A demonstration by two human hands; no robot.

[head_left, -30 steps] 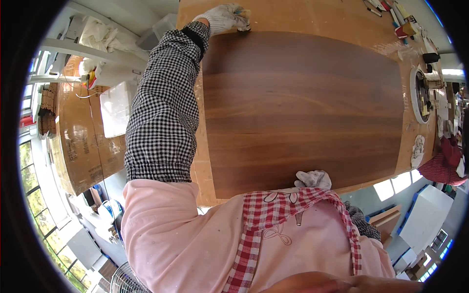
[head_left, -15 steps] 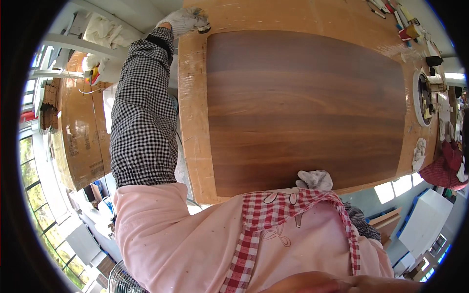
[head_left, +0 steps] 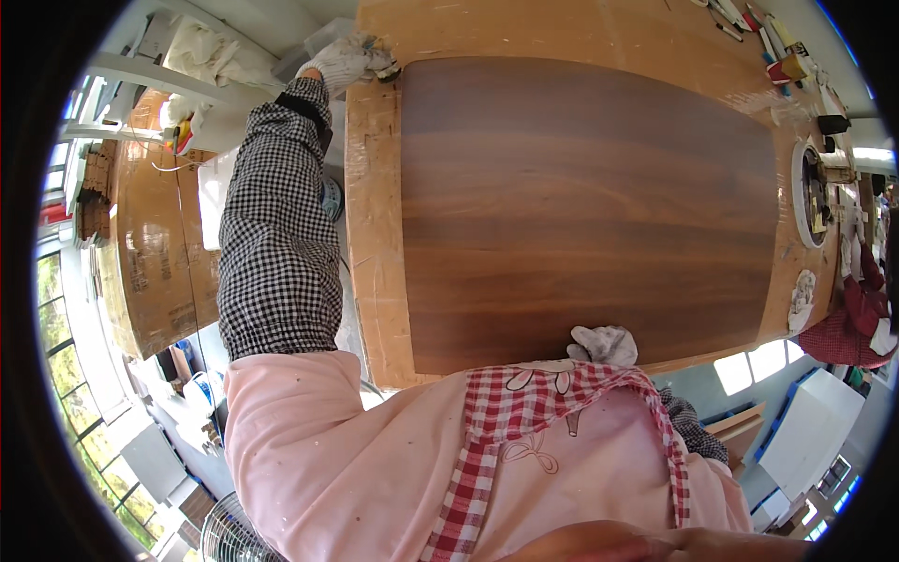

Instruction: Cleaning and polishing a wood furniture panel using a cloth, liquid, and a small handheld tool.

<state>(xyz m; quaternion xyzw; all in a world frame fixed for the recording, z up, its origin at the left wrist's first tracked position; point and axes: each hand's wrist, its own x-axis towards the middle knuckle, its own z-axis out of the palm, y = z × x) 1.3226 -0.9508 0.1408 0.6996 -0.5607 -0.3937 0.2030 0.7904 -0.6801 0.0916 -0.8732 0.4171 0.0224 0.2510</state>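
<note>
A dark brown wood-grain panel [head_left: 590,215] lies flat on the worktable in front of me. My left hand [head_left: 342,62], in a white knit glove, reaches to its far left corner. The fingers are closed on a small dark-tipped brush-like tool [head_left: 389,72], with its tip beside that corner; the grip hides most of it. My right hand [head_left: 604,345], in a whitish glove, rests at the panel's near edge. Its fingers are bunched together, and whatever lies under them is hidden. The apron covers part of the right arm.
Tan covering wraps the worktable [head_left: 376,281]. A round white-rimmed container [head_left: 813,194] and a crumpled white cloth [head_left: 802,298] sit at its right end. Several tools [head_left: 763,37] lie far right. A large carton [head_left: 154,253] stands left. Another person's red sleeve [head_left: 862,304] shows at right.
My left hand has come slightly nearer along the panel's left edge, with the brush-like tool still in it. The right hand keeps its place. The person at the right has shifted a little.
</note>
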